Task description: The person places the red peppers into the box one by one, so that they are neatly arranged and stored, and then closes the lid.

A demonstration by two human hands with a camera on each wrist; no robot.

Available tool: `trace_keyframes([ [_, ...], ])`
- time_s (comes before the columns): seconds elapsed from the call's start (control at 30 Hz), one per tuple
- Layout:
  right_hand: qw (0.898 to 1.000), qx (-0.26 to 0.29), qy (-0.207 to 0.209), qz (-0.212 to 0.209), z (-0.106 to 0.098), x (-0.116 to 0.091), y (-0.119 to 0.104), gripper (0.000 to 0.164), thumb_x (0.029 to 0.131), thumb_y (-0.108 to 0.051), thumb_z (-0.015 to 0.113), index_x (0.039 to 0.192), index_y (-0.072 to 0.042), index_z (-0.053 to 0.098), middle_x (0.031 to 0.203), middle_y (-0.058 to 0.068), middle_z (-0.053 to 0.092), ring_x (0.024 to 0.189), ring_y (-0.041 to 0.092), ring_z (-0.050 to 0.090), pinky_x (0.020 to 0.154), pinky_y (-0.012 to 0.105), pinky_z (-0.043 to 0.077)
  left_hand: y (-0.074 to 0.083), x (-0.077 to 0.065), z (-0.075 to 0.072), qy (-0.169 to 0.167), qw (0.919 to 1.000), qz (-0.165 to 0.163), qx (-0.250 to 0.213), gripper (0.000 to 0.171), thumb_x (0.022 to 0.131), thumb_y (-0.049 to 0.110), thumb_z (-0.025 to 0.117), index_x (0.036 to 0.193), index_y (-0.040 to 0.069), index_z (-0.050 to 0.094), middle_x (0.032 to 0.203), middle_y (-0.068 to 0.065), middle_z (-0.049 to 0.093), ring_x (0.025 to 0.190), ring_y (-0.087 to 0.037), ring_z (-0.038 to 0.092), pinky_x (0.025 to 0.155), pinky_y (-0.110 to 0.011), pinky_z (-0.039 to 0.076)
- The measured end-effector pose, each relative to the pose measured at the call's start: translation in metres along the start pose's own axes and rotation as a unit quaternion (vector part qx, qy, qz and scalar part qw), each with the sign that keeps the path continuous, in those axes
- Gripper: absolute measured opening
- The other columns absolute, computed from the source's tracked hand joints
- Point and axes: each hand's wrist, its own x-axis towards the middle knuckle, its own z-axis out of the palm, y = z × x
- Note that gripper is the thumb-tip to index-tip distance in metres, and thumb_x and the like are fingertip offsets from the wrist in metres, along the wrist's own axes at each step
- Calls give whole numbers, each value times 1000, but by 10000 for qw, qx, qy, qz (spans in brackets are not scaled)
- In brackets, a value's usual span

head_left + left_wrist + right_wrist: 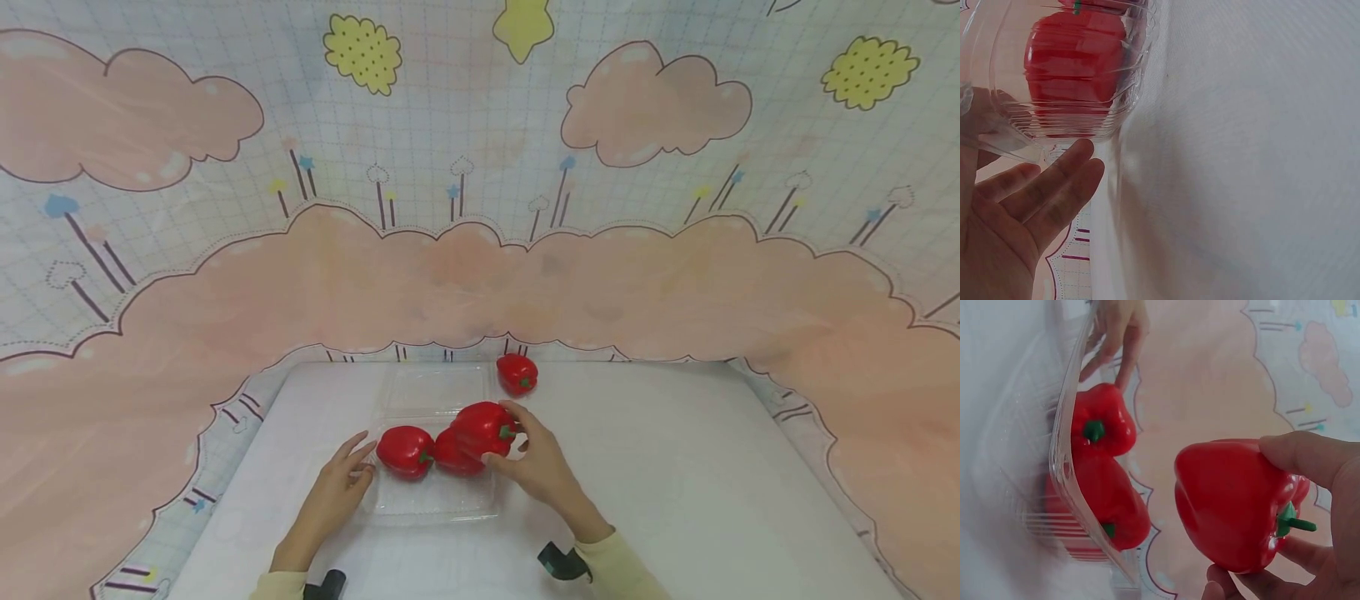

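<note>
My right hand (546,467) pinches a red bell pepper (1229,503) by its stem end, thumb on one side and fingers on the other. It is held above a clear plastic container (435,502), overlapping the pepper beneath it in the head view. Two more red bell peppers lie inside: the left one (406,452) and the right one (459,454), both with green stems. At the container's left side my left hand (335,492) has its fingers loosely extended beside the wall; in the left wrist view the fingertips (1082,150) are at the ridged plastic.
Another red bell pepper (517,374) lies on the white table (675,467), behind the container to the right. The container's clear lid (437,390) is folded back, away from me. A cloud-patterned cloth (480,283) hangs behind the table.
</note>
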Motion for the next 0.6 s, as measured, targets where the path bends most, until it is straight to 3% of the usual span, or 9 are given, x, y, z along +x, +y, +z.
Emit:
trace_keyframes([
  [0.33, 9999, 96, -115, 18, 8, 0, -7, 79, 71, -29, 85, 139, -16, 48, 129, 5, 59, 114, 22, 54, 80, 29, 55, 0, -1, -1, 5, 10000, 6, -20, 44, 94, 12, 61, 138, 7, 56, 149, -14, 47, 105, -29, 70, 87, -43, 60],
  [0.6, 9986, 392, -358, 78, 14, 0, -9, 79, 73, -35, 84, 140, -17, 47, 133, 5, 57, 119, 24, 53, 89, 45, 58, 1, 0, -2, -4, 10000, 0, -48, 45, 94, 11, 60, 138, 7, 56, 149, -14, 47, 106, -30, 70, 86, -43, 60],
])
